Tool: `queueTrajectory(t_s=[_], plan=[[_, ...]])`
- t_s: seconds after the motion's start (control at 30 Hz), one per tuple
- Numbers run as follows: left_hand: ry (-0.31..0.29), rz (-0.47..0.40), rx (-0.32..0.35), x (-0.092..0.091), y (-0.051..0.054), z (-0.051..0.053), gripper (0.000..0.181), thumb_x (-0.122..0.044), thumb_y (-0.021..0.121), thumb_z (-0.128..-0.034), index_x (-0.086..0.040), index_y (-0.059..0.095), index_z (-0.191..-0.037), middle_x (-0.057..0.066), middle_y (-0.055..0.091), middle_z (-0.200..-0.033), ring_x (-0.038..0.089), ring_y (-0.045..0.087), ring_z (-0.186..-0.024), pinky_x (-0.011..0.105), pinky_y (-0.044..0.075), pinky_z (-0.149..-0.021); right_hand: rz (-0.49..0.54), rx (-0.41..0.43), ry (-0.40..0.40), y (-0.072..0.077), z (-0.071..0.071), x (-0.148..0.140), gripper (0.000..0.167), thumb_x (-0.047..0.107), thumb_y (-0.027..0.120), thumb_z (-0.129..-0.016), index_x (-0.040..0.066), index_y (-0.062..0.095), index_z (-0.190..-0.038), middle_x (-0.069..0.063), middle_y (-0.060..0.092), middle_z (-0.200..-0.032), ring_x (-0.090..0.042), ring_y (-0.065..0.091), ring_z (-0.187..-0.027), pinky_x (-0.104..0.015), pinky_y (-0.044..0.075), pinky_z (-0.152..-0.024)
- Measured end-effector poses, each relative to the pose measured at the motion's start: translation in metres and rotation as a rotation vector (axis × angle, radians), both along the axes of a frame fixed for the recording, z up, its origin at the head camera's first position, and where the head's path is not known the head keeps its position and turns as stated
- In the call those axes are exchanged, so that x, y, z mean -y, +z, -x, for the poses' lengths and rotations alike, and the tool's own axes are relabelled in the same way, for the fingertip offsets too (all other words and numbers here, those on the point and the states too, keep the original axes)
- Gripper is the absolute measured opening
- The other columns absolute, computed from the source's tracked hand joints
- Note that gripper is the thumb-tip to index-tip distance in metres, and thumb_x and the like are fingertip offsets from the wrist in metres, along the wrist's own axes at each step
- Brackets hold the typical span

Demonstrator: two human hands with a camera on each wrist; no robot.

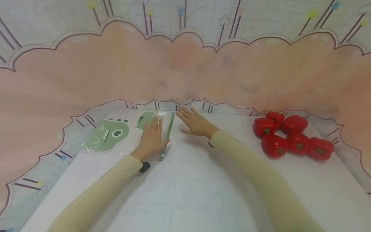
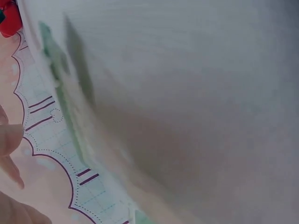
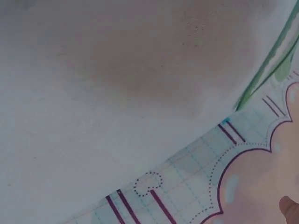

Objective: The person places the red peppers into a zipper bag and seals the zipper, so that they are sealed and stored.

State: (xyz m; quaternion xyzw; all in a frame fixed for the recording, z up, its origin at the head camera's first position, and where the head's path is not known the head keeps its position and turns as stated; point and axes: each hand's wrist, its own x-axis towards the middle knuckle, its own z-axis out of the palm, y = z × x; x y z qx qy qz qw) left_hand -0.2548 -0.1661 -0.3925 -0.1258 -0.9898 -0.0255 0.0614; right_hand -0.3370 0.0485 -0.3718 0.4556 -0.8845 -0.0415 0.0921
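Bag (image 1: 124,129): clear, green monster print, green edge. Peppers (image 1: 273,144): red, green stems (image 1: 280,150). Sleeves (image 1: 95,196): pale yellow. Table (image 1: 179,193): white. Cloth (image 1: 162,74): peach scallops, purple outlines, blue grid.

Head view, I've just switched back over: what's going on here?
A person's left hand is spread over the right part of a clear plastic bag with green cartoon print, close to its green edge strip. The right hand is spread over the white tabletop just right of the bag, holding nothing. Six red bell peppers sit grouped at the far right, with neither hand on them.
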Motion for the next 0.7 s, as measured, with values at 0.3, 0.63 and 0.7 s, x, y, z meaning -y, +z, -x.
queueTrajectory(t_s=[0.3,0.63,0.7], plan=[[0.003,0.018,0.051,0.002,-0.003,0.003,0.091,-0.048,0.055,-0.0877,0.009,0.014,-0.146,0.027,0.01,-0.154,0.039,0.009,-0.145,0.057,0.003,-0.116,-0.057,0.05,0.016,-0.005,0.009,0.024,0.071,0.042,0.045,-0.096,0.005,0.017,-0.15,-0.013,0.015,-0.157,-0.028,0.015,-0.146,-0.05,0.013,-0.118],[-0.005,0.059,0.102,0.006,-0.004,0.005,0.09,-0.049,0.052,-0.089,0.012,0.016,-0.144,0.029,0.016,-0.152,0.041,0.014,-0.144,0.06,0.008,-0.115,-0.139,0.062,0.024,-0.014,0.016,0.042,0.071,0.043,0.043,-0.096,0.005,0.017,-0.15,-0.011,0.015,-0.158,-0.027,0.016,-0.146,-0.05,0.016,-0.117],[-0.008,0.057,0.114,0.007,-0.005,0.006,0.089,-0.049,0.051,-0.0894,0.012,0.016,-0.144,0.029,0.017,-0.152,0.041,0.015,-0.143,0.06,0.008,-0.114,-0.155,0.059,0.027,-0.014,0.017,0.045,0.071,0.042,0.043,-0.096,0.005,0.017,-0.149,-0.012,0.016,-0.158,-0.027,0.016,-0.146,-0.05,0.016,-0.117]])
